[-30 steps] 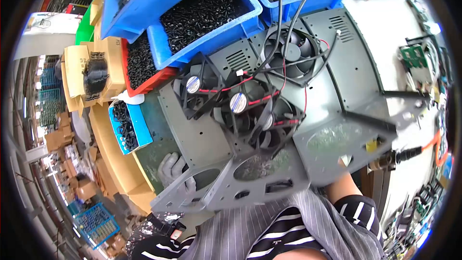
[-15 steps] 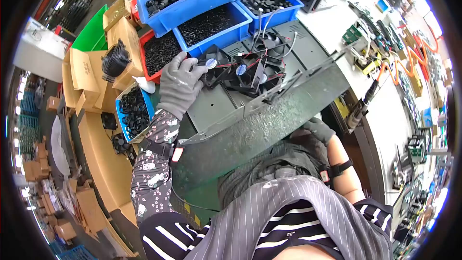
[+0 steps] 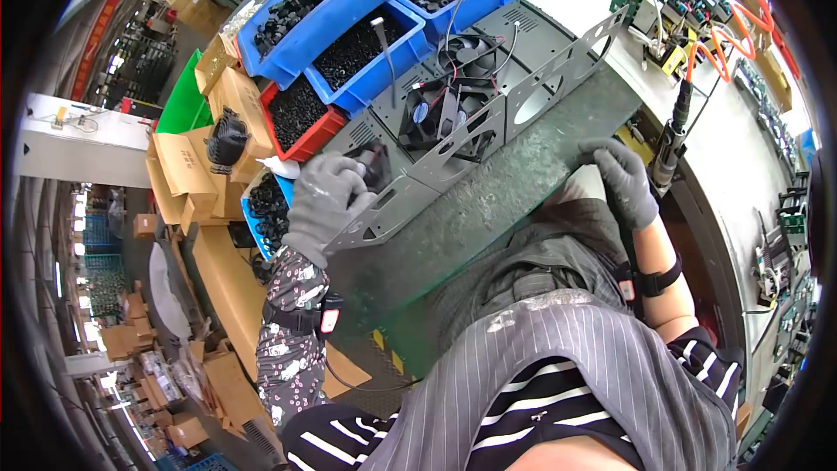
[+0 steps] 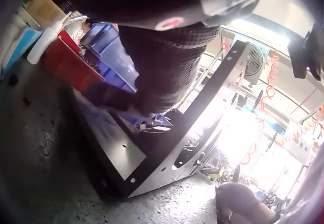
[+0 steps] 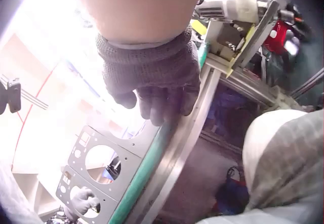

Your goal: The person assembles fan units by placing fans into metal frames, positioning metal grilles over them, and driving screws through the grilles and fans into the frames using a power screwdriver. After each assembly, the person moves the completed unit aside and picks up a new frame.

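Observation:
My left hand (image 3: 324, 201), in a grey glove, grips a black cooling fan (image 3: 375, 166) over the nearest left sheet-metal panel (image 3: 414, 201); in the left wrist view the gloved hand (image 4: 162, 77) reaches down between the panel's walls, its fingertips mostly hidden. More black fans (image 3: 471, 105) with wires and round labels lie together on the middle panel, and another fan (image 3: 471, 57) lies farther right. At the table's front edge hangs my gloved right hand (image 3: 623, 179), its fingers loosely bent and holding nothing. In the right wrist view that hand (image 5: 152, 82) is over the green edge strip (image 5: 144, 176).
Blue bins (image 3: 366, 70) of small black parts stand behind the panels, with a red bin (image 3: 305, 122) beside them. A carton (image 3: 183, 166) and a blue-edged box (image 3: 268, 209) are at the left. A power screwdriver (image 3: 670, 144) with an orange coiled cord is at the right.
The panels, earlier tipped up close to me, now stand farther back on the table. My left hand has drawn one fan away from the group to the left panel. The right hand has lifted slightly.

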Demonstrator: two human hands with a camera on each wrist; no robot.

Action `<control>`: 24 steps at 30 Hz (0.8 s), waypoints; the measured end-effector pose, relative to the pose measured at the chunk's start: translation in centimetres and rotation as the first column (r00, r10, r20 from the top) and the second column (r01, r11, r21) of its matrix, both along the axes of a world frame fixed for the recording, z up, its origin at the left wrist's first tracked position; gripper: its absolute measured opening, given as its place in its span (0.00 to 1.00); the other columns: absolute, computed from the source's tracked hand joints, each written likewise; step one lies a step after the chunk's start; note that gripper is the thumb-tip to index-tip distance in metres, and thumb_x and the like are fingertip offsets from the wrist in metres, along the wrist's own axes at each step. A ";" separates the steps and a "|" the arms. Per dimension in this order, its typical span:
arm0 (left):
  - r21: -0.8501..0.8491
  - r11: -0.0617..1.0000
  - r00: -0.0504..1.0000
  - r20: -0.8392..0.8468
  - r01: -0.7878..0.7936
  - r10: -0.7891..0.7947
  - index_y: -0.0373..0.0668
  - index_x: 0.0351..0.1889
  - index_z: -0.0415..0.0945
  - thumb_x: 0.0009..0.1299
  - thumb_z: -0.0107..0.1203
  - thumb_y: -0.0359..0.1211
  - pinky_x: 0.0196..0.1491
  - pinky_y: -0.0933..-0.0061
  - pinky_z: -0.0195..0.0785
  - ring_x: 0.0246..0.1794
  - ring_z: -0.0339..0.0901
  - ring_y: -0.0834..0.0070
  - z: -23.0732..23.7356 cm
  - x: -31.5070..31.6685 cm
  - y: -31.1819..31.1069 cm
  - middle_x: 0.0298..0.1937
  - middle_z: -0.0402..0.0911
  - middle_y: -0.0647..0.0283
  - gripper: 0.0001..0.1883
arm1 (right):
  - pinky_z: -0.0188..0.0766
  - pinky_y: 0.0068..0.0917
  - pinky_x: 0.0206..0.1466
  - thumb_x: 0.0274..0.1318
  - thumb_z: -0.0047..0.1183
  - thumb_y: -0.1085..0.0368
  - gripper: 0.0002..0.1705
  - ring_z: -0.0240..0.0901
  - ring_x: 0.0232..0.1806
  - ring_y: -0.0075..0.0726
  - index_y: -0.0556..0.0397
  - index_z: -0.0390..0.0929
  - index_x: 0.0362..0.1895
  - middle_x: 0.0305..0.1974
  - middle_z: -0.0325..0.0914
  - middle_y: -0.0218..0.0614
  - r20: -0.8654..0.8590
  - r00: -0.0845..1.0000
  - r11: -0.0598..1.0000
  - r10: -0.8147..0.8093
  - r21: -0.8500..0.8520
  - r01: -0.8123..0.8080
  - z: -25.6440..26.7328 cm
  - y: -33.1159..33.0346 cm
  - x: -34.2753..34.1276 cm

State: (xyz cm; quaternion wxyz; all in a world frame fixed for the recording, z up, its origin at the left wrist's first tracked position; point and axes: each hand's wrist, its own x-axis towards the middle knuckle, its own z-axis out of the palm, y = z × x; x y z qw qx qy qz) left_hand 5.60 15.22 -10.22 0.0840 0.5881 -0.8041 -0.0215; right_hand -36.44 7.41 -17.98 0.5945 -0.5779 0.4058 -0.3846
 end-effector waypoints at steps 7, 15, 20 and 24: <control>0.035 0.989 0.989 -0.051 0.143 -0.141 0.43 0.59 0.68 0.54 0.67 0.41 0.62 0.62 0.62 0.60 0.68 0.57 2.8 -1.4 -4.7 0.59 0.71 0.54 0.35 | 0.68 0.26 0.48 0.62 0.48 0.65 0.12 0.73 0.40 0.30 0.60 0.77 0.44 0.38 0.78 0.36 -0.105 0.984 0.958 -0.143 -0.265 0.111 -1.4 -2.7 1.2; 0.104 0.945 0.942 0.102 0.309 -0.319 0.45 0.70 0.52 0.43 0.70 0.55 0.69 0.56 0.50 0.66 0.61 0.56 -0.5 -5.1 -12.2 0.64 0.63 0.53 0.58 | 0.69 0.31 0.41 0.56 0.51 0.67 0.09 0.74 0.35 0.42 0.57 0.78 0.39 0.34 0.78 0.42 -0.280 0.923 0.852 -0.264 -0.516 0.087 -2.0 -2.9 1.6; 0.134 0.979 0.987 0.007 0.156 -0.158 0.46 0.70 0.51 0.45 0.69 0.56 0.60 0.56 0.59 0.55 0.69 0.55 0.5 -5.7 -11.3 0.55 0.69 0.54 0.57 | 0.70 0.33 0.41 0.55 0.51 0.65 0.09 0.75 0.34 0.45 0.56 0.79 0.37 0.33 0.78 0.41 -0.295 0.916 0.837 -0.271 -0.542 0.074 -1.6 -3.1 1.8; 0.088 0.996 0.998 0.062 0.022 -0.028 0.43 0.69 0.54 0.46 0.71 0.53 0.53 0.57 0.65 0.49 0.71 0.55 0.8 -6.6 -10.7 0.48 0.71 0.53 0.55 | 0.71 0.35 0.40 0.54 0.52 0.64 0.09 0.75 0.34 0.48 0.54 0.79 0.36 0.31 0.79 0.40 -0.319 0.895 0.785 -0.313 -0.617 0.055 -1.7 -3.2 2.0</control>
